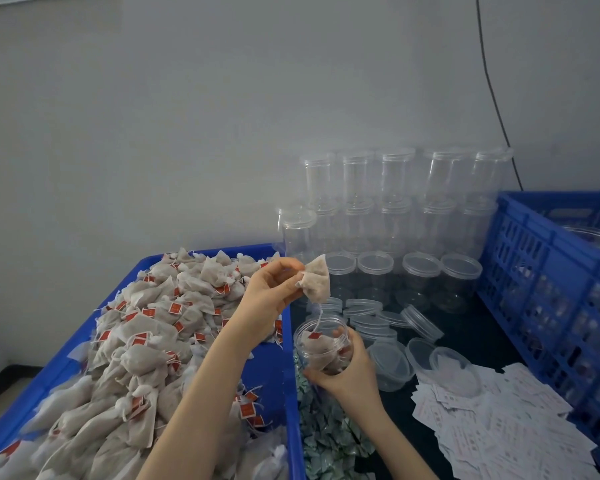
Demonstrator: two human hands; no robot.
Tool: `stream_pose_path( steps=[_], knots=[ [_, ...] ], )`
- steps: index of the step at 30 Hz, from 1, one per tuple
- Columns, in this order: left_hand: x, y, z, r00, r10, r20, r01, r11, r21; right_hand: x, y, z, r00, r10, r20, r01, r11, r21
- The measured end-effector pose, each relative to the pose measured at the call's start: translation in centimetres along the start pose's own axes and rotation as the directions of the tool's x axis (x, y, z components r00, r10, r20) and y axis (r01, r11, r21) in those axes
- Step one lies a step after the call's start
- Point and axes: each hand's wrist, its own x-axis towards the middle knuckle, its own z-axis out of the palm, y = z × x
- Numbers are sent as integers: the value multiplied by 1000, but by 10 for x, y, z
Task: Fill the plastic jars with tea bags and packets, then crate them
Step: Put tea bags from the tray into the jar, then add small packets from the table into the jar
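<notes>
My left hand [269,292] pinches a tea bag [315,280] by its top corner and holds it up above a clear plastic jar [321,348]. The bag's string hangs down into the jar's mouth, its red tag inside. My right hand [349,372] grips that jar from below and tilts it; several tea bags lie in it. A large heap of tea bags [142,341] with red tags fills the blue tray [288,393] at left. Green-and-white packets [326,434] lie beside the tray.
Empty clear jars [395,209] stand stacked against the wall, with open ones in front. Loose lids [392,320] lie on the dark table. White paper slips [492,424] are spread at right. A blue crate [548,271] stands at far right with jars inside.
</notes>
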Motion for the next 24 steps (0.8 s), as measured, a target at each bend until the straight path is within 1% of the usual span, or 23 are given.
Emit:
stream_pose_path(
  steps=[2, 3, 4, 5, 6, 7, 8, 9, 11, 12, 13, 14, 16, 18, 19, 22, 24],
  knots=[
    [0, -3, 0, 999, -30, 29, 28, 998, 63, -1, -2, 0, 1000, -5, -1, 5, 1000, 9],
    [0, -4, 1, 999, -43, 33, 38, 990, 136, -1, -3, 0, 1000, -7, -5, 7, 1000, 16],
    [0, -6, 1, 998, -52, 32, 43, 970, 239, -1, -4, -1, 1000, -11, -11, 11, 1000, 24],
    [0, -9, 2, 998, -57, 38, 39, 929, 368, -1, -4, -1, 1000, -17, -17, 18, 999, 31],
    [-1, -13, 2, 996, -65, 61, 24, 854, 519, -1, -5, -2, 999, -23, -23, 24, 999, 34],
    [-1, -17, 4, 991, -90, 97, 1, 739, 674, -1, -5, -2, 999, -28, -26, 29, 999, 34],
    [-2, -22, 7, 982, -133, 134, -28, 598, 801, -1, -5, -3, 999, -34, -26, 35, 999, 36],
    [-3, -25, 11, 970, -180, 161, -63, 456, 888, -1, -5, -4, 999, -38, -21, 39, 999, 34],
    [-4, -30, 19, 958, -221, 183, -139, 202, 969, -2, -5, -5, 999, -47, 3, 47, 999, 7],
    [-4, -31, 22, 956, -223, 193, -171, 113, 979, -3, -4, -6, 999, -47, 8, 47, 999, -6],
    [-3, -31, 25, 955, -217, 201, -193, 56, 980, -3, -3, -8, 999, -52, 5, 52, 999, -16],
    [-2, -31, 27, 956, -210, 206, -204, 33, 978, -2, -3, -9, 998, -60, -2, 60, 998, -24],
    [-2, -32, 29, 956, -204, 211, -203, 58, 977, -2, -4, -12, 997, -73, -5, 73, 997, -36],
    [-4, -34, 31, 957, -194, 216, -192, 135, 972, -1, -4, -16, 997, -76, -1, 76, 996, -36],
    [-4, -36, 32, 958, -183, 221, -186, 190, 964, -1, -4, -18, 997, -75, -2, 75, 997, -33],
    [-6, -40, 34, 975, -88, 204, -148, 429, 891, -2, -7, -26, 994, -102, -35, 101, 995, -20],
    [-5, -42, 37, 993, -1, 121, -96, 602, 793, -1, -7, -33, 992, -109, -67, 109, 994, 0]
  ],
)
